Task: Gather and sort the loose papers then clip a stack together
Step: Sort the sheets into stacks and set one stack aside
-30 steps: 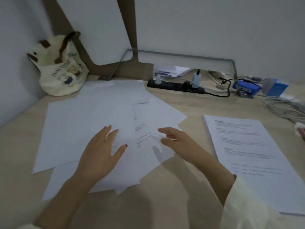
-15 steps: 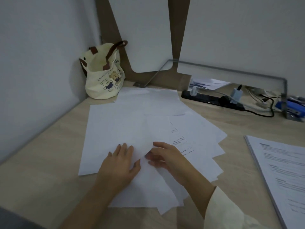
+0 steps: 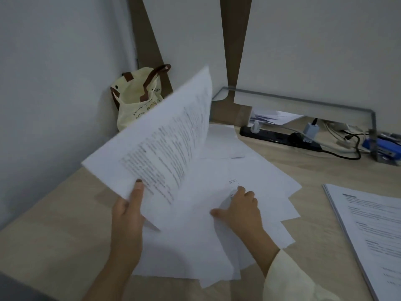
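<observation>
Several loose white papers (image 3: 249, 177) lie fanned out on the wooden desk (image 3: 54, 224). My left hand (image 3: 128, 211) pinches the lower edge of one printed sheet (image 3: 165, 146), thumb on top, and holds it lifted and tilted above the pile, its printed side facing me. My right hand (image 3: 240, 207) rests on the spread papers with its fingers bent down against a sheet. A neat stack of printed pages (image 3: 373, 229) lies at the right edge of the desk.
A cream tote bag (image 3: 134, 98) with brown handles stands in the back left corner against the wall. A black power strip (image 3: 280, 137) with plugs and cables runs along the back. Blue objects (image 3: 384, 148) sit at the far right.
My left hand has picked one sheet off the pile and raised it, turning its printed side up. My right hand has moved right on the papers. The camera has shifted left.
</observation>
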Available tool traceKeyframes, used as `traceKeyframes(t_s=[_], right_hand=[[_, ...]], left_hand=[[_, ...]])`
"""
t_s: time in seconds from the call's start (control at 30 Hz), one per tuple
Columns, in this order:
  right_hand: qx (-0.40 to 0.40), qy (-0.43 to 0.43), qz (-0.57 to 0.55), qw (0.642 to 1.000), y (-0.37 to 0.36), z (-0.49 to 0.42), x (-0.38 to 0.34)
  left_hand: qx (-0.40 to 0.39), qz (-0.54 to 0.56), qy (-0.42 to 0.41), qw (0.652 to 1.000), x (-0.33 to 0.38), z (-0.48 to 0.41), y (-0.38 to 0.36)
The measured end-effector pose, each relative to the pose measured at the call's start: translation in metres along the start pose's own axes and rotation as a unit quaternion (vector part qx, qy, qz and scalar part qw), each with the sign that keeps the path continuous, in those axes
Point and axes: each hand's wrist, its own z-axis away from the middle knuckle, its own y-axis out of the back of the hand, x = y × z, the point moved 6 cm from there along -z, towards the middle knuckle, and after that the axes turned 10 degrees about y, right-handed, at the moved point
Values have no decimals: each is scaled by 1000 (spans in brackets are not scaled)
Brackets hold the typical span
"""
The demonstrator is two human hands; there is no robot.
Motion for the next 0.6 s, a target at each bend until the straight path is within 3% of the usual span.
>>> traceKeyframes(t_s=[0.1, 0.27, 0.37, 0.5, 0.6], right_hand=[[-26, -27, -51, 998, -3, -2, -2], [-19, 10, -110, 994, -9, -5, 7], [61, 21, -154, 986, 15, -3, 25], [199, 23, -110, 973, 87, 13, 51], [271, 25, -50, 961, 139, 31, 59]], left_hand=[[-40, 128, 55, 989, -14, 0, 3], [-41, 214, 171, 961, -53, -3, 10], [-61, 202, 216, 953, -71, -2, 13], [-142, 135, 206, 959, -75, 7, 5], [-137, 110, 191, 966, -66, 4, 3]])
